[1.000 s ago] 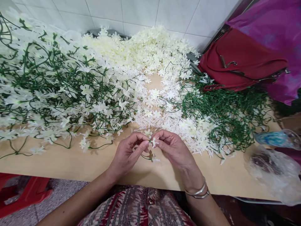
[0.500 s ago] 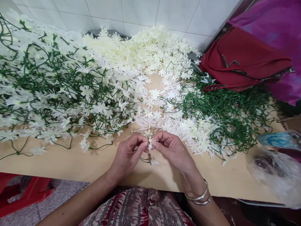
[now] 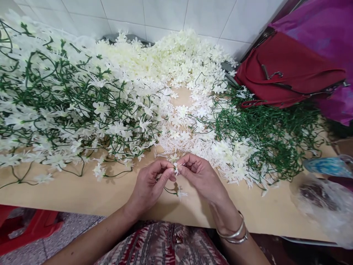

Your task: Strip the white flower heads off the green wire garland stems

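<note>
Close together over the near edge of the table, my left hand (image 3: 149, 184) and my right hand (image 3: 202, 180) are both closed in a pinch. Between their fingertips is a small white artificial flower (image 3: 177, 169), gripped by my right thumb and forefinger. My left fingers hold its green stem, mostly hidden by the hand. From under my left hand the stem curves out to another white flower (image 3: 181, 193) that hangs just above the tabletop. Loose white petals and thin white stamens (image 3: 182, 138) lie just beyond my fingers.
Stemmed white flowers form a big heap (image 3: 68, 106) on the left. Cream blossoms (image 3: 176, 55) are piled against the tiled wall. Green stems (image 3: 264, 129) lie right, beside a red handbag (image 3: 292, 70). A clear plastic bag (image 3: 328, 209) rests at the right edge; a red stool (image 3: 35, 224) stands lower left.
Both hands keep their pinch in nearly the same place. The right fingertips have shifted very slightly at the flower, and the hanging flower has dropped a little.
</note>
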`<action>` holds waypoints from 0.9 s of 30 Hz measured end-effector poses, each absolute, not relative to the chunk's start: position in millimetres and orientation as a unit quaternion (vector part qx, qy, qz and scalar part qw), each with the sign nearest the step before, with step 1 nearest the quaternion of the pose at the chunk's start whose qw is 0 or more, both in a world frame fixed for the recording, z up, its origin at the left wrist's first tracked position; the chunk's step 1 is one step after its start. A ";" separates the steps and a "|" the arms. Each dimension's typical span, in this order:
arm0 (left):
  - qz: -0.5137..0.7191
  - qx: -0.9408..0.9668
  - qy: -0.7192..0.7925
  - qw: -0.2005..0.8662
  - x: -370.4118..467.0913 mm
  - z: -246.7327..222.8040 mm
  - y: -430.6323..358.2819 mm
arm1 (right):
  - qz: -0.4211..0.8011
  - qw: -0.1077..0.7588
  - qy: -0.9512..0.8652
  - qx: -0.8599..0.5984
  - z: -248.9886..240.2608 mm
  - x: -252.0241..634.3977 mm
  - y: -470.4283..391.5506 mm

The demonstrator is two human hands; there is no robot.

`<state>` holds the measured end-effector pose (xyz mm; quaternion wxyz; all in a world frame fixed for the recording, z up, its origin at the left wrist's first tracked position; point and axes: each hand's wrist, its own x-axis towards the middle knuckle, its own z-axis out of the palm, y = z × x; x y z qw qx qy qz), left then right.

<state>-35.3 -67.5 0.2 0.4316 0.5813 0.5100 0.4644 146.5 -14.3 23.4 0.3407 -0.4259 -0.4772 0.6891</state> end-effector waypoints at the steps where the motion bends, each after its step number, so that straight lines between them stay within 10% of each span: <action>1: 0.464 0.581 0.510 0.432 -34.3 1.2 -67.3 | 0.694 0.344 -0.471 -0.423 22.6 147.2 -14.1; 27: 0.456 0.577 0.519 0.435 -34.1 0.1 -65.0 | 0.726 0.316 -0.460 -0.401 25.6 143.2 -9.7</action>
